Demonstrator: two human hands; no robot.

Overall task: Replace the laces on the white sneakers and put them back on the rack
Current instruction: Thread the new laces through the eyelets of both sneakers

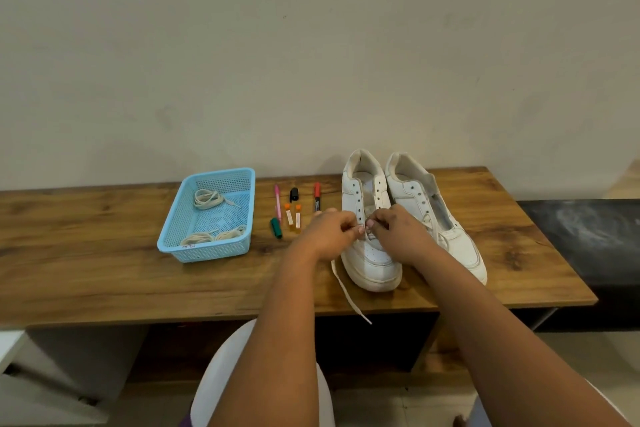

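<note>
On the wooden table (104,274) in front of you, the two white sneakers stand side by side with toes toward you, and both your hands meet over the left sneaker (372,253). Your left hand (329,236) has its fingers curled, pinching the white lace (348,295) at the lower eyelets; the lace's loose end trails from under that hand down across the table and past its front edge. Your right hand (398,232) is curled the same way, thumb and fingertips pressed together just beside the left hand's, and it seems to pinch the same lace, though the grip is too small to see clearly. The right sneaker (450,229) sits touching the first one, partly behind your right wrist. Left of your hands lie several markers (317,196) and small orange-capped tubes (298,217). Further left, well apart from the shoes, a blue basket (173,229) holds coiled spare laces (207,199).
</note>
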